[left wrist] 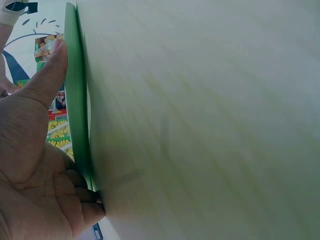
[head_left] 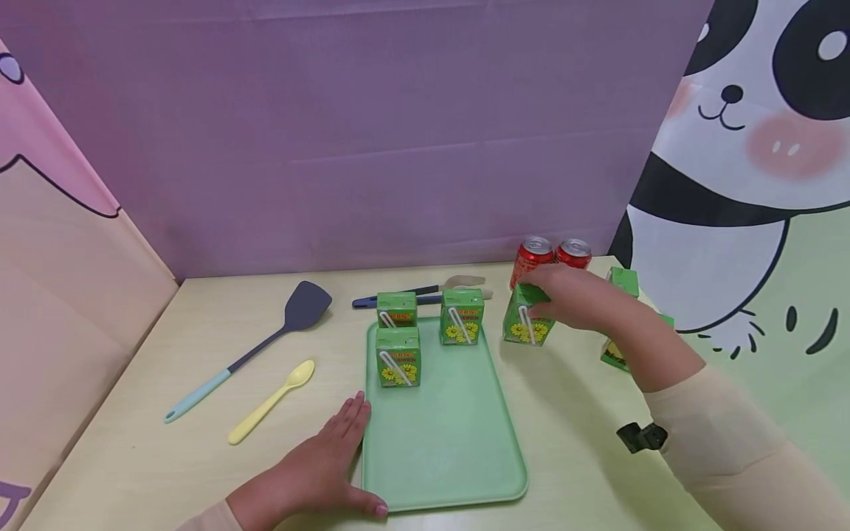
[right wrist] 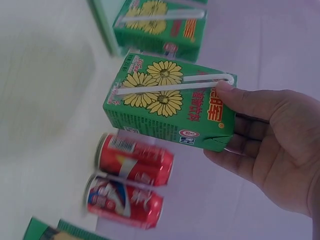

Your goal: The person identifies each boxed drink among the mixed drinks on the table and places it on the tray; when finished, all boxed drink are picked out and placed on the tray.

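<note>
Right hand pinching carton near top.
Left hand, fingers straight, is resting against tray edge, presumably steadying it.

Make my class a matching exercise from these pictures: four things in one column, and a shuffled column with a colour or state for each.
Column one
1. Tray
2. Right hand
3. Spoon
4. Spatula

Column two
A. Yellow all over
B. Dark head, pale blue handle
C. Pale green, with the left hand at its edge
D. Gripping a green drink carton

Right pairs: 1-C, 2-D, 3-A, 4-B
</note>
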`<state>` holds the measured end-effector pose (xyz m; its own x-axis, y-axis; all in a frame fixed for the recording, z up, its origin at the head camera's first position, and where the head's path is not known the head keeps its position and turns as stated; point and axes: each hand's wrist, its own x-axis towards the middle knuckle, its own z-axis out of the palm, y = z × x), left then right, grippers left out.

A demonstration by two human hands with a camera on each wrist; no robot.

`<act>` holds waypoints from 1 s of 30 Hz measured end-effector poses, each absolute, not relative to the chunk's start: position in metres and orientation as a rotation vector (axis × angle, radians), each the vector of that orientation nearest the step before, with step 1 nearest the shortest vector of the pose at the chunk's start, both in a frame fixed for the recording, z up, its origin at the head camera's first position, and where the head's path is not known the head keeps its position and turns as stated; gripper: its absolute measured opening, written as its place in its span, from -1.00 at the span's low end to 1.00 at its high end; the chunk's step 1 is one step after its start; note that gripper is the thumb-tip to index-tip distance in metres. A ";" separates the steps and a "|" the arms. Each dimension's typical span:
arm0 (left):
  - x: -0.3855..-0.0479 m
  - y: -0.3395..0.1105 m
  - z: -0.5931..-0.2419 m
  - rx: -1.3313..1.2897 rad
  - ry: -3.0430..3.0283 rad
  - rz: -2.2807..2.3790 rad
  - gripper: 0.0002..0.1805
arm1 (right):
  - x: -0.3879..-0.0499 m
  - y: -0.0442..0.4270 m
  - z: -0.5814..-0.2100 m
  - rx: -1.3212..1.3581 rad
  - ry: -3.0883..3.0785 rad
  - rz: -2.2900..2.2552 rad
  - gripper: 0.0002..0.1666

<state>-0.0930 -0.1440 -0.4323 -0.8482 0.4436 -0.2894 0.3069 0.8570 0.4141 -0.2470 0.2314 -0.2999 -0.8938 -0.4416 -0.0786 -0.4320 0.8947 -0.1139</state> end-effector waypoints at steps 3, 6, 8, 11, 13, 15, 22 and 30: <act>-0.092 -0.144 -0.433 0.558 2.656 0.504 0.54 | -0.239 0.221 -0.299 -0.727 2.948 -0.124 -0.30; -0.092 -0.144 -0.432 0.559 2.660 0.503 0.54 | -0.231 0.210 -0.298 -0.777 2.928 -0.129 -0.33; -0.092 -0.144 -0.432 0.560 2.662 0.505 0.54 | -0.226 0.204 -0.300 -0.810 2.917 -0.129 -0.35; -0.092 -0.144 -0.433 0.561 2.665 0.506 0.54 | -0.221 0.193 -0.302 -0.854 2.898 -0.132 -0.36; -0.092 -0.144 -0.433 0.562 2.667 0.505 0.54 | -0.218 0.187 -0.306 -0.890 2.891 -0.128 -0.36; -0.092 -0.144 -0.434 0.566 2.669 0.502 0.54 | -0.217 0.181 -0.309 -0.918 2.877 -0.137 -0.37; -0.092 -0.145 -0.434 0.580 2.677 0.505 0.54 | -0.216 0.164 -0.320 -0.968 2.828 -0.171 -0.37; -0.092 -0.144 -0.432 0.577 2.675 0.508 0.53 | -0.218 0.155 -0.331 -1.015 2.820 -0.125 -0.37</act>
<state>-0.0922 -0.1441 -0.4322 -0.8532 0.4496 -0.2642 0.3216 0.8525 0.4121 -0.2184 0.1553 -0.3306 -0.7621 -0.6389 -0.1051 -0.6270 0.7687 -0.1262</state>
